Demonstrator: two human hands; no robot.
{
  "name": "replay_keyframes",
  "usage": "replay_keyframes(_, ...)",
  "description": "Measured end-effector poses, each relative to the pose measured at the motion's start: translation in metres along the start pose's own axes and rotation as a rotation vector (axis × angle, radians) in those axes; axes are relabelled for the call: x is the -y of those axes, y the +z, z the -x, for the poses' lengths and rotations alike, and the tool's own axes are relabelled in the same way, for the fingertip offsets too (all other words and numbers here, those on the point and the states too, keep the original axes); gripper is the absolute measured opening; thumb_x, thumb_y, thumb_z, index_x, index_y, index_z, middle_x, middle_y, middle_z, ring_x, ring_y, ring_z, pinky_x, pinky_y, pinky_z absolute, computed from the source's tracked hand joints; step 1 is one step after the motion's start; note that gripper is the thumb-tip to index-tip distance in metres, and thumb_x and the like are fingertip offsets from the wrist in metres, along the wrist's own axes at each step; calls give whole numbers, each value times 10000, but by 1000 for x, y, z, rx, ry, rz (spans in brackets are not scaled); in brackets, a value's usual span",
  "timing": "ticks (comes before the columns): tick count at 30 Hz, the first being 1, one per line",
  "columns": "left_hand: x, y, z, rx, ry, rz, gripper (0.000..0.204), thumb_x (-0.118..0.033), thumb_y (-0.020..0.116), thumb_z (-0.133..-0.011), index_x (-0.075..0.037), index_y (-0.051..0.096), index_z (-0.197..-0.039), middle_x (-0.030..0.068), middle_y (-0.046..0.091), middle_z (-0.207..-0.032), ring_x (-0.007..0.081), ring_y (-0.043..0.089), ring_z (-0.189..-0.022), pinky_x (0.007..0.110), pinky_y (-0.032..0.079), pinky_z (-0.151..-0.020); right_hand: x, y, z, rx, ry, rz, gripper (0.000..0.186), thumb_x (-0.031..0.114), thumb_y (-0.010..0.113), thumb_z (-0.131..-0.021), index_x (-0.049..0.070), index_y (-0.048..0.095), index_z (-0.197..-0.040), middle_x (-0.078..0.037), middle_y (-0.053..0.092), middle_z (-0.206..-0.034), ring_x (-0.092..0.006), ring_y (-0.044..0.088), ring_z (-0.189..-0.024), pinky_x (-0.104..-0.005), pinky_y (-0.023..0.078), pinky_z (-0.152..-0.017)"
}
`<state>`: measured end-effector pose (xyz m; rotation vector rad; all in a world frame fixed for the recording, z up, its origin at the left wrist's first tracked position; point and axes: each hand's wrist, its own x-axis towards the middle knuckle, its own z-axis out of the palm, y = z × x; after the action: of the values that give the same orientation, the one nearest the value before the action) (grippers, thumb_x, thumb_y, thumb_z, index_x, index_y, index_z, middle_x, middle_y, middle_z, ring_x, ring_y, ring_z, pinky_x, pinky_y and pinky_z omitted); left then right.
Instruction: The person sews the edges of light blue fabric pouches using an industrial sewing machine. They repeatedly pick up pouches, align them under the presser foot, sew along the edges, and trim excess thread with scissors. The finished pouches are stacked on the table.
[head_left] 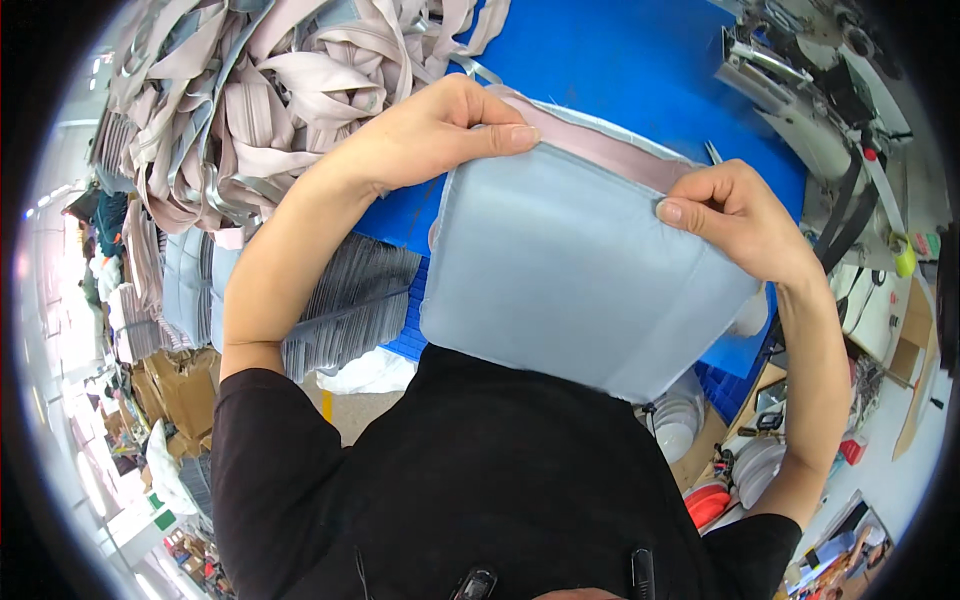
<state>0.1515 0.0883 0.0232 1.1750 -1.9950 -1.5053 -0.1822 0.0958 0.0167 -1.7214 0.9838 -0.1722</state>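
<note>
A grey-blue fabric panel (570,270) with a pink strip (610,150) along its far edge hangs toward my body. My left hand (455,125) pinches the panel's far edge near its left corner, thumb on top. At the right end of that same edge, my right hand (735,215) grips the cloth between thumb and fingers. Between the two hands the edge runs fairly straight, and the pink strip shows beyond it. The fingers under the cloth are partly hidden.
A heap of pink and grey fabric strips (290,90) covers the far left of the blue table (590,50). Stacked grey panels (355,290) stand below it. A sewing machine (800,110) is at the far right, with a metal-tipped tool (713,152) beside my right hand.
</note>
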Motion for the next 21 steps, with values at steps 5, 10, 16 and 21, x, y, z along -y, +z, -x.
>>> replay_keyframes(5, 61, -14, -51, -273, 392, -735, 238, -225, 667, -982, -27, 789, -932, 153, 716, -1175, 285, 677, -1054, 399, 537, -899, -25, 15, -39, -429, -244, 410, 274, 212, 766, -911, -31, 708, -797, -107, 702, -1017, -209, 625, -920, -352, 493, -806)
replay_keyframes(10, 84, -7, -59, -308, -73, -819, 288, -366, 706, -912, -110, 826, -964, 135, 765, -1088, 377, 707, -1021, 493, 562, -870, -42, 26, -83, -472, -321, 534, 236, 166, 731, -903, -69, 726, -880, -242, 614, -1390, -408, 567, -1292, -444, 436, -1093)
replay_keyframes(16, 89, 1, -46, -463, 209, -699, 259, -361, 730, -887, -122, 822, -927, 96, 765, -864, 356, 721, -879, 485, 556, -769, -23, 41, -58, -502, -206, 440, 240, 165, 689, -959, -70, 739, -962, -229, 647, -1355, -382, 617, -1251, -438, 469, -1056)
replay_keyframes(21, 24, 8, 20, -496, 327, -872, 254, -415, 774, -834, -173, 831, -882, 14, 760, -836, 254, 674, -1136, 511, 430, -1028, -3, 59, -15, -602, -255, 485, 198, 129, 676, -976, -58, 742, -985, -205, 670, -1332, -339, 665, -1174, -401, 518, -972)
